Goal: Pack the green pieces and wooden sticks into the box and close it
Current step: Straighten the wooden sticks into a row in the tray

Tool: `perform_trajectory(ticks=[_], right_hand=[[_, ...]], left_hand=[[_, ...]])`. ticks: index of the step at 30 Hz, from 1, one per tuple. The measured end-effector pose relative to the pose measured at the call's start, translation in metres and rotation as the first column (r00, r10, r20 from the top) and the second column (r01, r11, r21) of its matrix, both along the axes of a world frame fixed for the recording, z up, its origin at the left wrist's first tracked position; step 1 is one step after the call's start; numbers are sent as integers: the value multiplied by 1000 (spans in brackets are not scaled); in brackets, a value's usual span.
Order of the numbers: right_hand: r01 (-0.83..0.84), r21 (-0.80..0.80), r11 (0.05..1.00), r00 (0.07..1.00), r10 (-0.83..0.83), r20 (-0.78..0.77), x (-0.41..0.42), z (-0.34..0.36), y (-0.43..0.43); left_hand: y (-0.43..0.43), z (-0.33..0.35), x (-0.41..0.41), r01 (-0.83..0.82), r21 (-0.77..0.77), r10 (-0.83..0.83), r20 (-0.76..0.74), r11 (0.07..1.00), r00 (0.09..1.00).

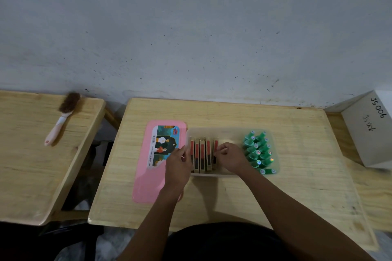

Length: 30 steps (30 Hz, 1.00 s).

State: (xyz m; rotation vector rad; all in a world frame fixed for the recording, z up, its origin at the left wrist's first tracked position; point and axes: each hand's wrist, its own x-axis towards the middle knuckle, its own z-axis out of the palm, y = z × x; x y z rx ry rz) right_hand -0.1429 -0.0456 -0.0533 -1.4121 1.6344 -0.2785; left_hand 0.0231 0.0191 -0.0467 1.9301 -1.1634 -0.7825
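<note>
A translucent box (224,132) stands open in the middle of the wooden table (297,176). Several wooden sticks (202,154) with red and dark faces stand on edge in a row in its left half. Several green pieces (257,150) fill its right end. My left hand (177,164) rests at the box's left wall, fingers touching the leftmost stick. My right hand (230,155) is inside the box with fingertips pinching the rightmost stick. The pink lid (148,176) with a printed label lies flat just left of the box, partly under my left forearm.
A second wooden table (31,165) stands to the left with a pink-handled brush (61,116) on it. A white carton (369,129) marked in black pen sits at the right edge. A grey wall rises behind the tables.
</note>
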Motion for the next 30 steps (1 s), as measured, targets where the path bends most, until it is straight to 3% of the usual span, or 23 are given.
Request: perform_trajectory(ticks=[9,14,19,25,30], right_hand=[[-168,52,984,985,169,-24,6,4,-5],[-169,-48,984,983,165,-86,1,8,-17],[-336,-76,939,940,330,-82,14,17,-27],[-350,-59,935,936,346,-70,14,14,-23],[-349,-119,929,931,330,-155,12,9,-19]], left_hand=[[0,-3,1,13,12,-13,-17,1000,1000],[0,-2,1,1,13,-1,-17,1000,1000],[0,0,0,2,29,-1,-44,1000,999],[1,3,-1,-12,25,13,-30,1000,999],[2,2,0,-4,20,5,-34,1000,999]])
